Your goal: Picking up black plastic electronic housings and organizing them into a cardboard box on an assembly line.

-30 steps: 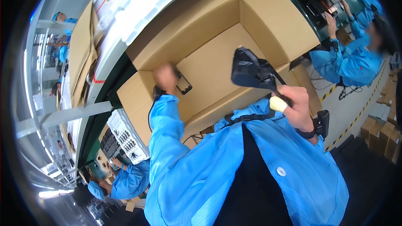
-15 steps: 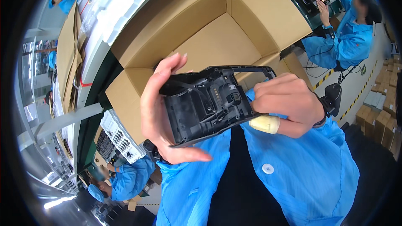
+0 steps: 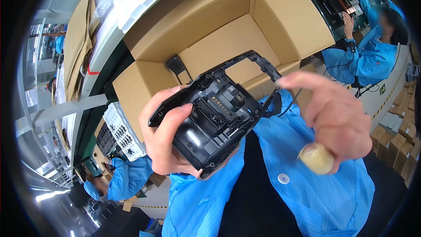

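Observation:
A black plastic housing [image 3: 219,109] lies tilted in my left hand [image 3: 164,136], its hollow inner side facing up. Fingers wrap round its near-left end, with one fingertip bent over into the cavity. Inside show ribs, a row of small metal contacts and a square raised fitting. At its far end is a rectangular frame opening. My right hand [image 3: 337,114], blurred by motion, is just right of that frame, index finger stretched toward its corner and the other fingers curled. A yellow finger cot [image 3: 315,158] covers its thumb. Nothing shows in this hand.
Beyond the housing stands an open cardboard box [image 3: 280,22] with a similar black part [image 3: 176,65] at its left inside. White trays [image 3: 136,0] lie on the bench at upper left. One co-worker [image 3: 368,57] sits at right, another [image 3: 127,177] at lower left beside a parts tray [image 3: 125,131].
My right hand has come away from the housing to the right. The housing has turned, its frame end rising, and my left fingers have shifted over it. The black part in the box now shows.

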Motion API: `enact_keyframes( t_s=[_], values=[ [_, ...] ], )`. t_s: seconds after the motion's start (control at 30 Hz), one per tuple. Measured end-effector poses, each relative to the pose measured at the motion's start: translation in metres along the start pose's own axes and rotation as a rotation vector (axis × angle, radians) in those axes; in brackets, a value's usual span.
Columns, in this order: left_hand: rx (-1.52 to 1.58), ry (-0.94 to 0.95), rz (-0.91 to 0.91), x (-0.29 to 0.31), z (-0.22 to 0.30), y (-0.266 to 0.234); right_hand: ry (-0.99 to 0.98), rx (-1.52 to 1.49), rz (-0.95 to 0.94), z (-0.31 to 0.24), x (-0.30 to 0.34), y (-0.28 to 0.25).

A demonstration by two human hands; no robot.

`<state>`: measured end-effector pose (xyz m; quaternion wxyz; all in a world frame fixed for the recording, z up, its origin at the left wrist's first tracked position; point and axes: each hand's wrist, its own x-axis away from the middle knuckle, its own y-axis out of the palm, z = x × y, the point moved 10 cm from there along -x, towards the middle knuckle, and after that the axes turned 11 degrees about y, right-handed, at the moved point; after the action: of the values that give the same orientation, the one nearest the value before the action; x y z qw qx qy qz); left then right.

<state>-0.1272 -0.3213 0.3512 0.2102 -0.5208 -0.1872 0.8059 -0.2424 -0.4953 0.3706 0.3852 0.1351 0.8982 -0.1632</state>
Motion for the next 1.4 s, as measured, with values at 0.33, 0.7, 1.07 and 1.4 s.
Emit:
enact_keyframes(
  t_s=[0.33, 0.7, 1.07, 1.4],
  values=[
    [-0.118, 0.154, -0.063, -0.008, 0.016, 0.004, 0.08, -0.062, -0.035, 0.001, -0.01, 0.025],
    [-0.206, 0.133, -0.004, -0.006, 0.022, 0.0, 0.05, -0.107, -0.036, 0.001, -0.013, 0.032],
    [-0.069, -0.106, 0.057, 0.002, 0.015, 0.001, 0.026, -0.057, -0.02, 0.004, -0.012, 0.038],
    [-0.004, 0.014, 0.053, 0.018, -0.01, -0.008, -0.061, 0.21, 0.099, 0.01, -0.003, 0.005]
  ],
)
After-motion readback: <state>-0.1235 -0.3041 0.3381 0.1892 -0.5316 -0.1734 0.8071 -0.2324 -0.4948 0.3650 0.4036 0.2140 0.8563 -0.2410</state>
